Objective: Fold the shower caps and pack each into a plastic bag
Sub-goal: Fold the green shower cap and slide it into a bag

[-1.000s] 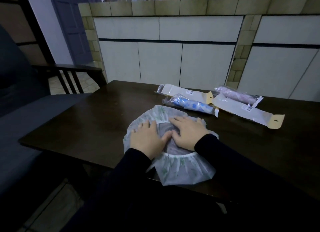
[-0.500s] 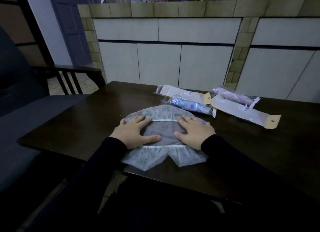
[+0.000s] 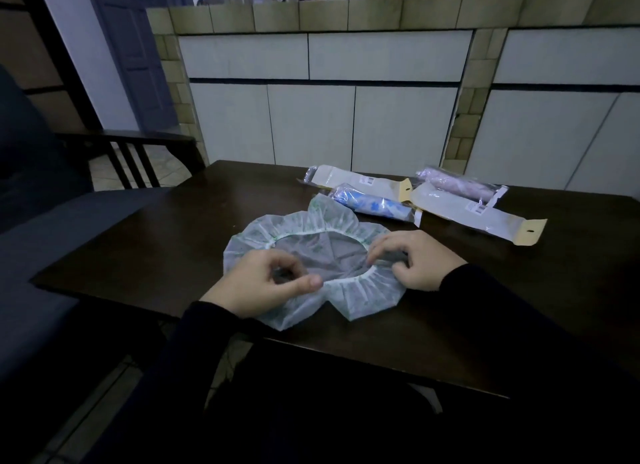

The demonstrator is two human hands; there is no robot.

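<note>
Thin plastic shower cap (image 3: 311, 228) lies open-side up; your left hand (image 3: 256, 283) and right hand (image 3: 415, 259) pinch its elastic rim. You're folding: next, bring the sides together.

See-through white plastic shower cap (image 3: 304, 228): had small green leaf prints and a white stretchy band.
Rolled cap in clear bag (image 3: 372, 204): was blue with white patches.
Second rolled cap in clear bag (image 3: 457, 186): was pale purple-pink.
Flat empty plastic bags (image 3: 464, 214): were white with tan card ends.
Wooden table (image 3: 173, 235): was dark brown.
Person's sleeves (image 3: 502, 301): were black.
Cabinet doors (image 3: 311, 124): were pale grey-white.
</note>
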